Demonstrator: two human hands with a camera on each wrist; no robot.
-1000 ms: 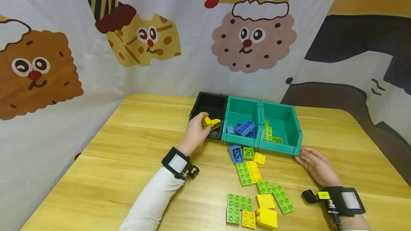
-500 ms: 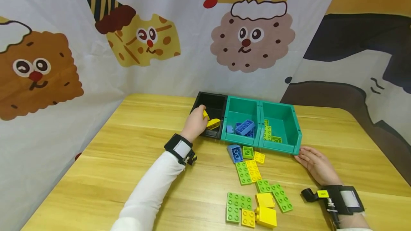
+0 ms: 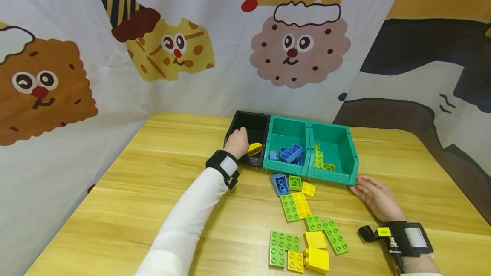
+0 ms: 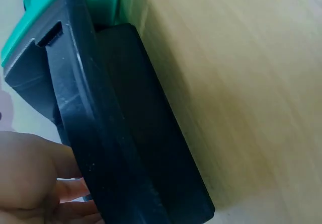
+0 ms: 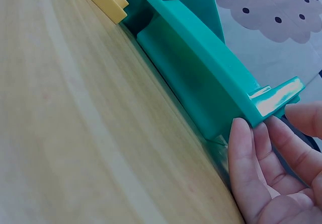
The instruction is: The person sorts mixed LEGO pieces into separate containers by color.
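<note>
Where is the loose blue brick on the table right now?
In the head view, the blue brick lies on the table, in front of the middle teal bin, left of a small green brick.

A black bin (image 4: pixel 121 148) fills the middle of the frame, seen close from outside and tilted across the picture, standing on a wooden table (image 4: pixel 236 73). Against the bin's upper end sits a teal bin (image 4: pixel 108 5). At the bin's lower left, the left hand (image 4: pixel 30 178) reaches over its rim, its fingertips hidden behind the wall.
</note>
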